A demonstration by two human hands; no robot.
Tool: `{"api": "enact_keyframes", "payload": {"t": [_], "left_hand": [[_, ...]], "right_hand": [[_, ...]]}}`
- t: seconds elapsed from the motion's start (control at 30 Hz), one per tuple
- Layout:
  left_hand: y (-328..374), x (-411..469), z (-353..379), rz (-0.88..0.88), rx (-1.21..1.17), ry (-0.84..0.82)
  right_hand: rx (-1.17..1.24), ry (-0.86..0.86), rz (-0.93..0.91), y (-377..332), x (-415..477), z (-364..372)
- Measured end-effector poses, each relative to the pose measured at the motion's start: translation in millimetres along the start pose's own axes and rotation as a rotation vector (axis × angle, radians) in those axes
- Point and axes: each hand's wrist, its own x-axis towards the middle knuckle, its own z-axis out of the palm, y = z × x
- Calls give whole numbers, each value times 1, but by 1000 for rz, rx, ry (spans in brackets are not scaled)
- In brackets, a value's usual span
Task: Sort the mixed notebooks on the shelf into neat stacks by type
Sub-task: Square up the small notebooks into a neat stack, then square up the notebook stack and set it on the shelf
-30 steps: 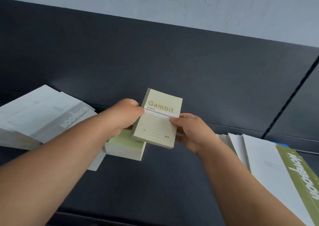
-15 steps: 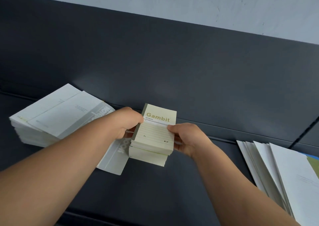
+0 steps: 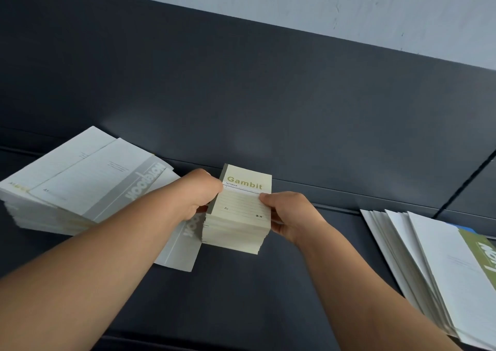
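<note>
Since a second ago the small notebook (image 3: 243,200) has come down from mid-air. It now sits on top of the stack of small notebooks (image 3: 233,235), in the middle of the shelf (image 3: 295,283) and close to the dark back panel (image 3: 241,96).

Both hands hold it by its long sides. The left hand (image 3: 200,195) has its fingers (image 3: 212,187) curled against the spine edge. The right hand (image 3: 288,216) pinches the opposite edge, with the thumb lying on the cover.

The step in hand looks like squaring this notebook on its stack. To do it well, both hands should probably press inward evenly and slide down the sides so the edges below line up, as several lower ones jut out slightly on the right.

The small notebook is a cream rectangle with a grey-green spine strip. Its cover carries the word "Gambit" in gold and faint ruled lines, and looks like smooth, matt card. The stack shows pale page edges in thin, uneven layers.

To the left is a thick pile of large notebooks (image 3: 67,187), white with a grey band, lying skewed. A loose large notebook (image 3: 182,246) lies flat beside the small stack, partly under the left forearm. At the far right a fanned pile (image 3: 429,265) of thin white notebooks is topped by one with a green band. These all appear to be waiting to be sorted.
</note>
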Motion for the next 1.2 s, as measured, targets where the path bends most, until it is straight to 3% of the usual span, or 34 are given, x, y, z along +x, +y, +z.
{"api": "enact_keyframes", "payload": {"t": [0.2,0.33,0.57,0.77,0.87,1.07,1.2], "left_hand": [[-6,1,-3,62,11,-18],[-8,1,-16,94,7,-40],[-26,0,-54,275,253,21],[-46,-18,-89,394,792,211],[-65,-24,-102,394,1134,191],[-101,-38,-119,330,1281,63],[-112,-42,-126,362,1303,31]], "right_hand": [[-83,32,-79,-1,-7,3],[-263,168,-144,-7,-18,7],[-637,387,-586,-1,-62,49],[-719,214,-820,24,-86,101],[-782,123,-886,45,-90,117],[-859,142,-1085,69,-87,128],[-884,-47,-986,79,-84,135]]}}
